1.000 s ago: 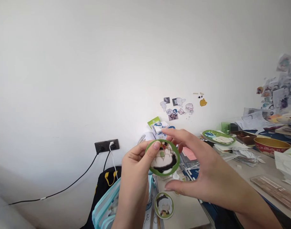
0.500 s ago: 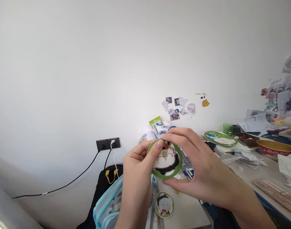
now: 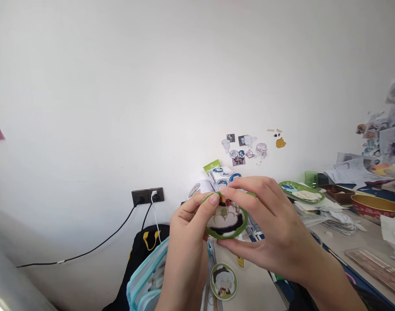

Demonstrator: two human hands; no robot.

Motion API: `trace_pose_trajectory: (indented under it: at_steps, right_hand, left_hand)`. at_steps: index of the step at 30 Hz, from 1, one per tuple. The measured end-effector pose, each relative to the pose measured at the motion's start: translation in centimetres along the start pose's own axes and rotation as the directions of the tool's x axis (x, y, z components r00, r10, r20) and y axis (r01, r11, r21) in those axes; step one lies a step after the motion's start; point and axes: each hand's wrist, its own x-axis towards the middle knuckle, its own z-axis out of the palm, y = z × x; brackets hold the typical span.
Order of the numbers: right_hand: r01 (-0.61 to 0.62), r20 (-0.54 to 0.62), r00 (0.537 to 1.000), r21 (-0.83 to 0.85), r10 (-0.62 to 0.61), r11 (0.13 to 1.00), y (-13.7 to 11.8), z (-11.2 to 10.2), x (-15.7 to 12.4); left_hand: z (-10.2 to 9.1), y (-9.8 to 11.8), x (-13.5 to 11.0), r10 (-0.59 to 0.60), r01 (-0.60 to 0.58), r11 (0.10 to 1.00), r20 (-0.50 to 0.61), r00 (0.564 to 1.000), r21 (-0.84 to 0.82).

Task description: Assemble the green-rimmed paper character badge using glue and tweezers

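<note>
Between my hands is a round green-edged disc point(image 3: 226, 221) with a white and black cartoon figure on it, tilted so its face points up towards me. My left hand point(image 3: 191, 235) pinches its left edge, the thumb lying over the upper front. My right hand point(image 3: 273, 226) has its fingertips at the top edge and its thumb under the bottom right edge. On the pale table below lies a similar round cartoon disc point(image 3: 224, 283) with a green rim. Behind the hands stand a green-topped packet point(image 3: 211, 165) and several round blue-and-white pieces, partly covered.
A light-blue-edged clear pouch point(image 3: 147, 276) and a black bag point(image 3: 145, 246) lie at lower left, below a wall socket point(image 3: 148, 196) with cables. To the right are a green oval tray point(image 3: 286, 188), paper cutouts point(image 3: 338, 222), a red-and-gold bowl point(image 3: 377, 207) and a brownish flat case point(image 3: 375, 270).
The disc has tipped back, so its face looks flatter. My right fingers have shifted slightly along its top edge. The view has shifted a little.
</note>
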Motion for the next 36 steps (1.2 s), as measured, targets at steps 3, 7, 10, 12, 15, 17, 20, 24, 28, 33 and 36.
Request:
trace_pose_trajectory:
  at_steps: [3, 7, 10, 12, 15, 17, 20, 24, 28, 33, 36]
  right_hand:
    - [0.044, -0.032, 0.998, -0.023, -0.045, 0.999, 0.1, 0.2, 0.0]
    - [0.079, -0.053, 0.995, -0.034, -0.08, 0.996, 0.3, 0.4, 0.0]
    - [0.095, -0.063, 0.993, -0.037, -0.097, 0.995, 0.3, 0.4, -0.1]
    - [0.104, -0.068, 0.992, -0.038, -0.106, 0.994, 0.4, 0.5, -0.1]
    - [0.115, -0.079, 0.99, -0.04, -0.118, 0.993, 0.3, 0.7, -0.1]
    - [0.122, -0.082, 0.989, -0.041, -0.125, 0.992, 0.2, 0.7, -0.1]
    - [0.044, -0.032, 0.999, 0.093, -0.041, 0.995, 0.1, 0.3, -0.4]
    - [-0.238, 0.049, 0.967, 0.508, 0.248, 0.827, 0.3, -0.9, -0.8]
    - [-0.333, 0.071, 0.91, 0.711, 0.408, 0.619, 0.4, -1.4, -0.5]
    - [-0.307, 0.047, 0.903, 0.766, 0.426, 0.565, 0.3, -1.3, -0.1]
    - [-0.273, -0.012, 0.886, 0.795, 0.464, 0.541, 0.5, -1.2, -0.2]
  left_hand:
    - [0.1, 0.0, -0.1, 0.011, -0.011, 1.0, -0.009, 1.0, 0.0]
    - [-0.1, -0.2, -0.3, 0.038, -0.038, 0.999, -0.005, 0.999, 0.007]
    - [-0.2, -0.2, -0.4, 0.057, -0.057, 0.998, -0.007, 0.998, 0.003]
    - [-0.3, -0.3, -0.5, 0.068, -0.068, 0.998, 0.002, 0.998, -0.001]
    - [-0.4, -0.4, -0.5, 0.073, -0.073, 0.997, 0.01, 0.997, 0.002]
    - [-0.5, -0.4, -0.6, 0.074, -0.074, 0.997, 0.009, 0.997, 0.005]
    - [-0.4, -0.2, -1.0, 0.105, -0.104, 0.994, -0.022, 0.994, 0.038]
    - [0.0, 0.6, -1.8, 0.25, -0.237, 0.944, -0.031, 0.968, 0.232]
    - [0.2, 1.0, -2.2, 0.433, -0.438, 0.769, 0.123, 0.893, 0.466]
    - [0.2, 0.3, -1.8, 0.479, -0.517, 0.714, 0.211, 0.852, 0.473]
    - [0.0, 0.0, -1.4, 0.466, -0.52, 0.719, 0.235, 0.853, 0.46]
